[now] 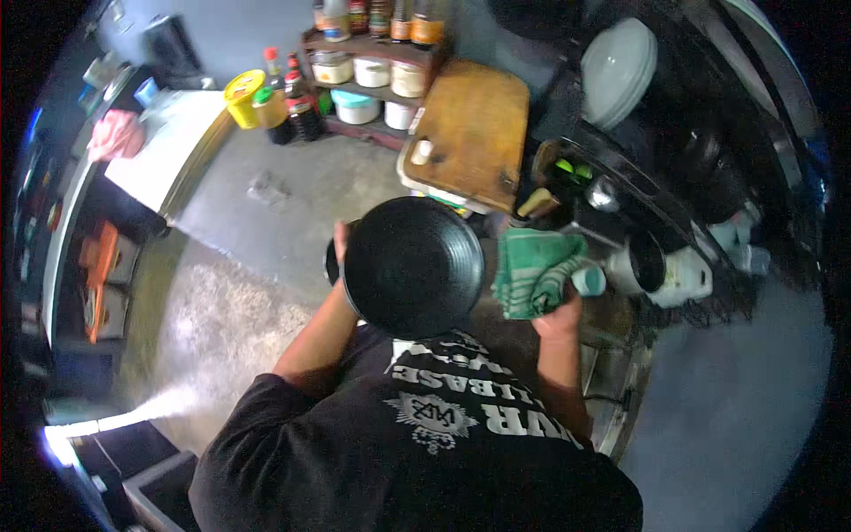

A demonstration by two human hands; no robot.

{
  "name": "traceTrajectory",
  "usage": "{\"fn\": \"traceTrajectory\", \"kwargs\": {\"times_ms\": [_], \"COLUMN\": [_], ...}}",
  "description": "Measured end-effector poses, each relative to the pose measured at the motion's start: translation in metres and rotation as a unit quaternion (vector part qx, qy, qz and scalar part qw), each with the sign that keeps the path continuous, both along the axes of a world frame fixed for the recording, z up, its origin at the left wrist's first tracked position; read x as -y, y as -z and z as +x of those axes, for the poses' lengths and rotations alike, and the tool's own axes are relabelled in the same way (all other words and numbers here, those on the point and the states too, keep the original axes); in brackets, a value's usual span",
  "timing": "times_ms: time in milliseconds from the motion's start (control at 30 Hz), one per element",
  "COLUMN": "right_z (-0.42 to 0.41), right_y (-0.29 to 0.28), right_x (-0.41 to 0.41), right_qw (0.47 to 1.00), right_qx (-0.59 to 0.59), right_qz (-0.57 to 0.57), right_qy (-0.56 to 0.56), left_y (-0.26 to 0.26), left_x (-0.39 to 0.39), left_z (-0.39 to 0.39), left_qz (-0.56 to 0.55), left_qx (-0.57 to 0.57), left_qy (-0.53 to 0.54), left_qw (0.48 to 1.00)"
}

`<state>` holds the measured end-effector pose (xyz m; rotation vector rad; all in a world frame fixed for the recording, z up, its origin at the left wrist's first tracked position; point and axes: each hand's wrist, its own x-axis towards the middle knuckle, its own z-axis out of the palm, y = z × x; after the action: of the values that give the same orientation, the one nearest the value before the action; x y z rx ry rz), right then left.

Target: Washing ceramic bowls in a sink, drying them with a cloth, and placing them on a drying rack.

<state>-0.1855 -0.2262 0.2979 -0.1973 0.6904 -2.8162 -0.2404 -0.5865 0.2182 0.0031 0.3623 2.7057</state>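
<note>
A round black pan (413,269) is held up in front of my chest, its ridged, shiny inner face turned towards me. My left hand (341,245) grips its left rim; most of the fingers are hidden behind it. Another dark curved part, perhaps a handle, pokes out beside that hand. In my right hand (560,316) is a folded green cloth (537,269) with pale stripes, apart from the pan. A small pale blue cup (589,281) shows right beside the cloth; whether my fingers touch it I cannot tell.
Ahead stand a wooden cutting board (472,130), a shelf (372,46) of jars and bottles, sauce bottles (302,110) and a yellow tub (244,96). To the right are a white pot (628,269), a white plastic container (681,276) and stacked plates (618,73). A white table (173,146) is at left.
</note>
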Motion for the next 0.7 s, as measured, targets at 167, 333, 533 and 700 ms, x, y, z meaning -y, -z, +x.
{"fn": "traceTrajectory", "kwargs": {"times_ms": [167,333,533,700], "right_z": [0.016,0.014,0.036,0.054], "right_y": [0.003,0.020,-0.009,-0.040], "right_x": [0.017,0.011,0.028,0.044], "right_qw": [0.996,0.993,0.980,0.987], "right_qx": [0.053,0.105,0.169,0.140], "right_qz": [0.047,-0.006,0.017,-0.008], "right_qy": [0.048,0.055,0.103,0.073], "left_y": [0.034,0.002,-0.025,-0.028], "left_x": [0.048,0.060,0.102,0.118], "left_z": [0.004,0.012,0.043,0.072], "left_qz": [-0.070,-0.084,-0.205,-0.312], "left_qx": [-0.025,0.060,0.124,0.209], "left_qy": [-0.053,-0.031,-0.067,-0.170], "left_qw": [0.996,0.994,0.969,0.911]}}
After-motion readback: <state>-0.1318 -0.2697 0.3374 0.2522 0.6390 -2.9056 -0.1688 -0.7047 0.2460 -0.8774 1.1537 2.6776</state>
